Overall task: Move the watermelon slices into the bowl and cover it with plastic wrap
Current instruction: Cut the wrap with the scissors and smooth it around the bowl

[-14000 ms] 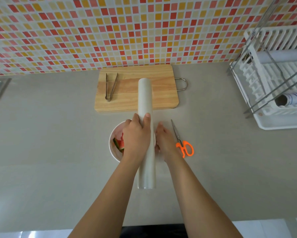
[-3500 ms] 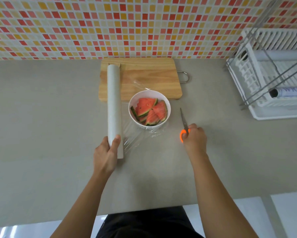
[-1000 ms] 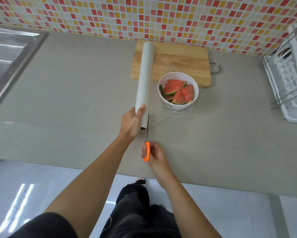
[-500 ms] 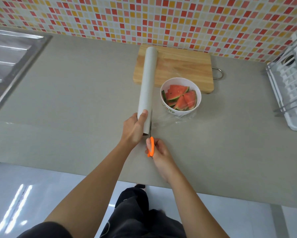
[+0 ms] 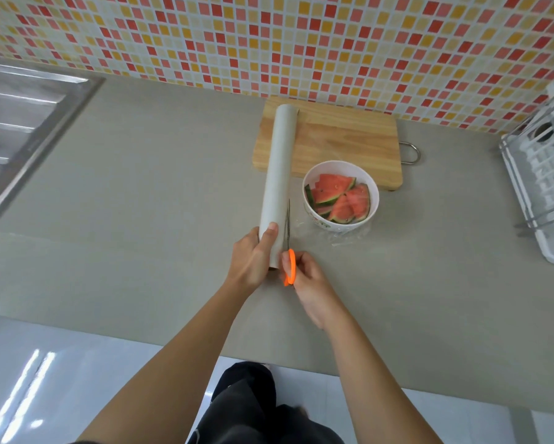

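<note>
Wooden board (image 5: 343, 142), matt countertop (image 5: 141, 219), glossy bowl (image 5: 373, 203)

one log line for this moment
step: cutting wrap | left hand: grips roll | right hand: scissors along roll | bowl: slices inside

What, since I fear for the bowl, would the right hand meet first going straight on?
Likely the wrap sheet beside the roll, then the board; the bowl sits right of that line, though depth is unclear.

dish rack (image 5: 551, 174) cut off right, sink (image 5: 16, 123) cut off left
</note>
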The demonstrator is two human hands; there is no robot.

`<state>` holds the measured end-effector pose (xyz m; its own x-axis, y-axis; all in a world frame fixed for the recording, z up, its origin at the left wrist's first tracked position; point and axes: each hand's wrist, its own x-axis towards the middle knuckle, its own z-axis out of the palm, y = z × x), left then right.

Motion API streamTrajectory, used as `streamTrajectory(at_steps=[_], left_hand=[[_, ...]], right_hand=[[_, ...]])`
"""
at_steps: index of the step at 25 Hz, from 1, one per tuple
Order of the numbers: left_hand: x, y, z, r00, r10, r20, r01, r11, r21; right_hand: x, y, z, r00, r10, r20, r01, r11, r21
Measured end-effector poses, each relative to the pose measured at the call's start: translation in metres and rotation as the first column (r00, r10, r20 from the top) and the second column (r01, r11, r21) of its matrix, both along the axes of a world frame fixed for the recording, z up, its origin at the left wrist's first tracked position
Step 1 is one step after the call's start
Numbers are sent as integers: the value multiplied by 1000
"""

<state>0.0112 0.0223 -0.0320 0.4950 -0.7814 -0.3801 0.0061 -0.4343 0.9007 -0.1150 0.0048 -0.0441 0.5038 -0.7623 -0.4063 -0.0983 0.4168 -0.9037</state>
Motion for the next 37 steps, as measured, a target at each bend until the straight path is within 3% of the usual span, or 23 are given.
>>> streamTrajectory(at_steps=[12, 26, 37], left_hand=[[3, 3, -2, 998, -29, -56, 28, 999, -26], [23, 21, -1, 996, -84, 10, 84, 996, 21], [47, 29, 1, 994, -82, -67, 84, 996, 24]], right_hand=[[22, -42, -7, 999, -24, -32, 23, 999, -32], [56, -77, -9, 997, 1, -73, -7, 997, -75], [84, -95, -18, 994, -55, -92, 50, 997, -59]])
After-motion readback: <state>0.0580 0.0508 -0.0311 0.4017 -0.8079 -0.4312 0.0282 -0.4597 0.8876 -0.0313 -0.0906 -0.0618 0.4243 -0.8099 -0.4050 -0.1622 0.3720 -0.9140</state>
